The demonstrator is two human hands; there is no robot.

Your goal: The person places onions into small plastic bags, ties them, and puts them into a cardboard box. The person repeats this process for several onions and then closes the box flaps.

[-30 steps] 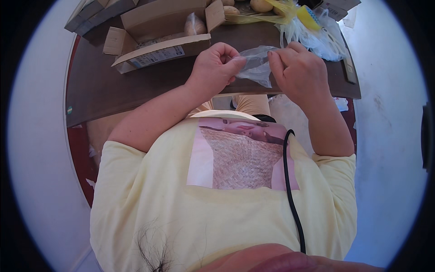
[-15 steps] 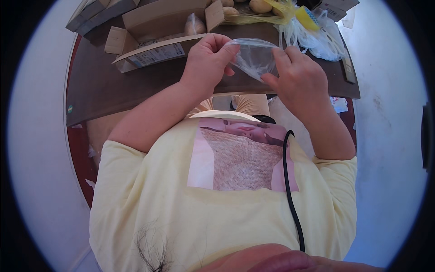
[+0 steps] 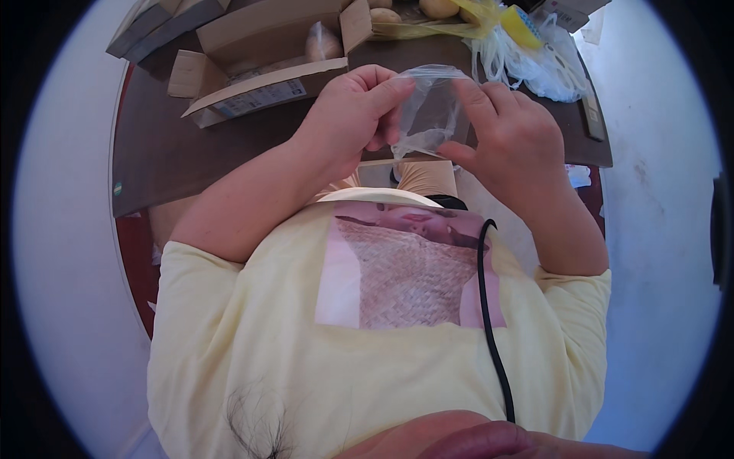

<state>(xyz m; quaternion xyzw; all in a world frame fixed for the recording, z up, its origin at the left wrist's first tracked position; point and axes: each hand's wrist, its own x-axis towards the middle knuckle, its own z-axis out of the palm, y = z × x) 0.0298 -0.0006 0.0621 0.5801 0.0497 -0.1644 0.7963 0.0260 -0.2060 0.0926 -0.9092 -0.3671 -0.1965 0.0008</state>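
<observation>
Between my hands hangs a clear plastic bag (image 3: pixel 432 115), its upper edge stretched across and its lower part loose above the table's near edge. My left hand (image 3: pixel 353 115) pinches the bag's left side between thumb and fingers. On the other side, my right hand (image 3: pixel 511 130) grips the upper right edge, with its thumb stretched toward the bag's lower part. Beyond my left hand, an open cardboard box (image 3: pixel 264 93) holds a round brownish item in a clear bag (image 3: pixel 324 42).
Several potatoes (image 3: pixel 438 8) lie in a yellow plastic bag (image 3: pixel 428 30) at the back. Crumpled white plastic bags (image 3: pixel 547 69) and a yellow roll (image 3: pixel 521 29) are at the back right. More cardboard boxes (image 3: pixel 172 27) stand far left on the dark table (image 3: pixel 168 153).
The clear bag has turned from a slanted, spread shape to hanging down more. My left hand has lowered slightly, and my right hand has shifted a little right and down.
</observation>
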